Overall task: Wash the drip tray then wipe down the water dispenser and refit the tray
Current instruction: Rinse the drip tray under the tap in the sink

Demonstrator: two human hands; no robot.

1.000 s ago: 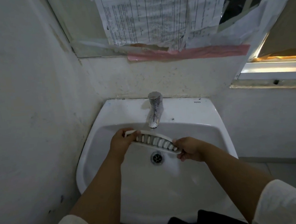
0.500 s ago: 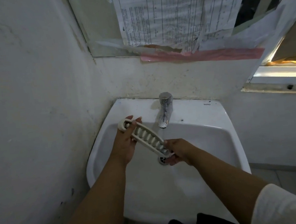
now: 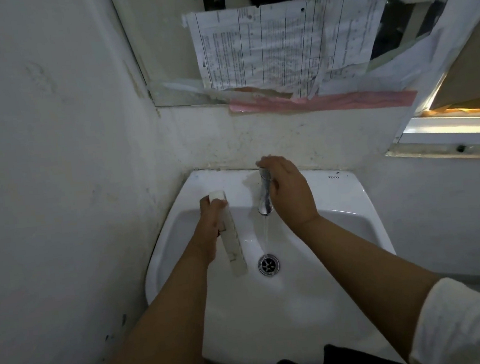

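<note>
One drip tray (image 3: pixel 232 235), off-white, long and narrow, seen edge-on over the left part of the basin, far end up near the sink's back deck, near end down beside the drain (image 3: pixel 268 264). Left hand (image 3: pixel 211 217) grips it around the upper half, fingers curled round the far edge; tray slots face away, not visible. One sink (image 3: pixel 337 201), white wall-hung, "TOTO" mark on back deck. One chrome tap (image 3: pixel 265 200), one thin water stream (image 3: pixel 266 232) running down from the spout to just above the drain. Right hand (image 3: pixel 289 191) lies over the tap top, fingers curved around the handle, thumb side against the tap body; handle itself mostly hidden under the hand. Two bare forearms, two pale rolled sleeves cut off at bottom edge. Dark clothing at bottom centre, partly cut off. One mirror (image 3: pixel 168 56) above the sink, top cut off, mostly covered by printed sheets (image 3: pixel 278 40), text too small to read; count of sheets unclear, they overlap. One pink tape strip (image 3: pixel 328 103) along the mirror's lower edge. Window frame (image 3: pixel 447 129) at right, cut off. Dim lighting, tray surface detail hard to make out.
</note>
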